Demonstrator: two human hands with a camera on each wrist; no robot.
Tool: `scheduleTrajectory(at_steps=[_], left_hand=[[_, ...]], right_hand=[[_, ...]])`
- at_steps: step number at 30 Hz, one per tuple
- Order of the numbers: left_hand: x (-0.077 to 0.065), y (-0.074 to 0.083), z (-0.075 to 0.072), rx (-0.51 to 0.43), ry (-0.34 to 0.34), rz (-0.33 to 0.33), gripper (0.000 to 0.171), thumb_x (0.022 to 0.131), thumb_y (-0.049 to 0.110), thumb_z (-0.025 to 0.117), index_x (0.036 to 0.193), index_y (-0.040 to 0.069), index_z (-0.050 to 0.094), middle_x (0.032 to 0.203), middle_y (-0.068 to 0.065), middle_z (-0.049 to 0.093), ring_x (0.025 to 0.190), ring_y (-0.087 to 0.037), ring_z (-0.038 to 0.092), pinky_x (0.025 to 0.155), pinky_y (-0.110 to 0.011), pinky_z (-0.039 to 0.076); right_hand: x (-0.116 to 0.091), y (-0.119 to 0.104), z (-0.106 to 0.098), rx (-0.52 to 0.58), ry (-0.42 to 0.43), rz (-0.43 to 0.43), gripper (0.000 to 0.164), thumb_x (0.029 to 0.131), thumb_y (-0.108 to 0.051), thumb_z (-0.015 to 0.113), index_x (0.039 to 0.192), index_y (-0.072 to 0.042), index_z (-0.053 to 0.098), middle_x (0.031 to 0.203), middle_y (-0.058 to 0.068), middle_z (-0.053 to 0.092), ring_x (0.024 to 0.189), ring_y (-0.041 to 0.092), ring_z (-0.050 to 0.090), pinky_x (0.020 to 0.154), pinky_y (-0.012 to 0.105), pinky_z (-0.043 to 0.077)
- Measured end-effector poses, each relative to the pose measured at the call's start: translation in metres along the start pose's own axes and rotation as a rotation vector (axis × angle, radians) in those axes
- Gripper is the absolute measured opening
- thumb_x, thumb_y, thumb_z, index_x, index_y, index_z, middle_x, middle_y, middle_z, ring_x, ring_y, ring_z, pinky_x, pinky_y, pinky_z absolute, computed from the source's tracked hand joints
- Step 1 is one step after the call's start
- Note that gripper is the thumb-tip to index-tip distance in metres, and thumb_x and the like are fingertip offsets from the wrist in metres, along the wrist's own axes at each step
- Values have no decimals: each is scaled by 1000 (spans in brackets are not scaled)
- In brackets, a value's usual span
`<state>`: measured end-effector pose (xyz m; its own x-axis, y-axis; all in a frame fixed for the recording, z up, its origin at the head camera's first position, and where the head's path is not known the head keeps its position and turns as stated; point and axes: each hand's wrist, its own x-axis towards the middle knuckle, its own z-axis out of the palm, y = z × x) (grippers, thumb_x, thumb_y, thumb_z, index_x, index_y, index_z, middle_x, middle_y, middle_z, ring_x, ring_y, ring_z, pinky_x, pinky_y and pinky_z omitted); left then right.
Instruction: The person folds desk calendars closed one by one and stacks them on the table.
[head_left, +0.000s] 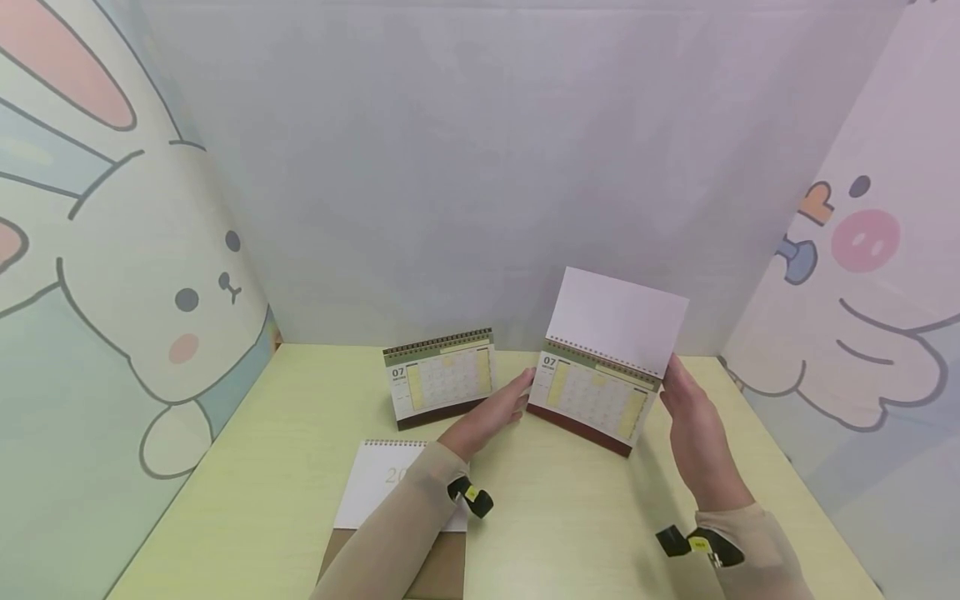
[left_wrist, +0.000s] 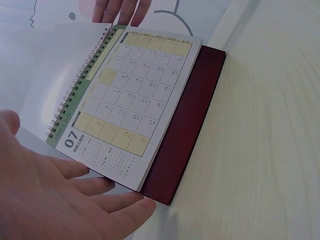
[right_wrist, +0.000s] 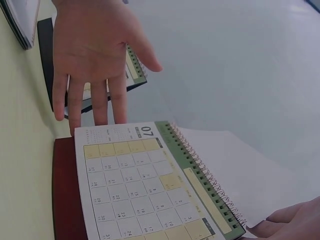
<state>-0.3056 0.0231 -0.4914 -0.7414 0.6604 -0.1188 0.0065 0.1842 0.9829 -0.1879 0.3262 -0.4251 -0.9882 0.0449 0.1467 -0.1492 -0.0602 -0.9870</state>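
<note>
A spiral-bound desk calendar [head_left: 592, 396] with a dark red base stands at the right, open on a page marked 07. Its white sheet [head_left: 618, 321] sticks up above the rings. My left hand [head_left: 491, 417] has its fingers extended, fingertips right at the calendar's left side edge. On the other side, my right hand [head_left: 701, 442] is held upright with fingers straight along the right edge, near the raised sheet. In the left wrist view, the left fingers [left_wrist: 115, 202] are spread by the lower corner of the base, palm turned toward the calendar.
A second desk calendar [head_left: 442, 375] with a dark base, also at 07, stands to the left. Nearer, a white calendar [head_left: 375, 487] with a brown lower part lies partly under my left forearm. A pale curtain [head_left: 480, 167] closes off the table's back.
</note>
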Motion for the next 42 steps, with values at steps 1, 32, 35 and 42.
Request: scheduleTrajectory(at_steps=[1, 32, 35, 42], left_hand=[[0, 0, 0, 0, 1, 0, 91, 114, 91, 25, 189, 40, 26, 201, 1, 22, 187, -33, 26, 152, -59, 27], [-1, 3, -1, -6, 1, -15, 96, 108, 98, 26, 188, 45, 24, 200, 6, 20, 187, -29, 27, 153, -57, 26], [0, 2, -1, -4, 1, -17, 96, 108, 99, 25, 188, 45, 25, 200, 6, 21, 187, -30, 27, 152, -58, 26], [0, 1, 0, -2, 5, -14, 96, 110, 97, 24, 189, 42, 27, 201, 3, 22, 187, -33, 27, 151, -61, 28]], right_hand=[[0, 0, 0, 4, 0, 3, 71, 129, -56, 28, 192, -29, 11, 202, -9, 4, 190, 26, -8, 148, 67, -19], [-5, 4, 4, 38, 62, -38, 73, 130, -51, 19, 191, -20, -7, 201, -8, -10, 188, 18, -18, 152, 41, -18], [-6, 6, 6, 52, 90, -31, 72, 130, -50, 20, 191, -20, -4, 201, -10, -7, 188, 15, -16, 152, 42, -19], [-6, 13, 16, 61, 154, -80, 68, 130, -47, 24, 191, -23, 7, 201, -11, 4, 188, 10, -5, 153, 39, -10]])
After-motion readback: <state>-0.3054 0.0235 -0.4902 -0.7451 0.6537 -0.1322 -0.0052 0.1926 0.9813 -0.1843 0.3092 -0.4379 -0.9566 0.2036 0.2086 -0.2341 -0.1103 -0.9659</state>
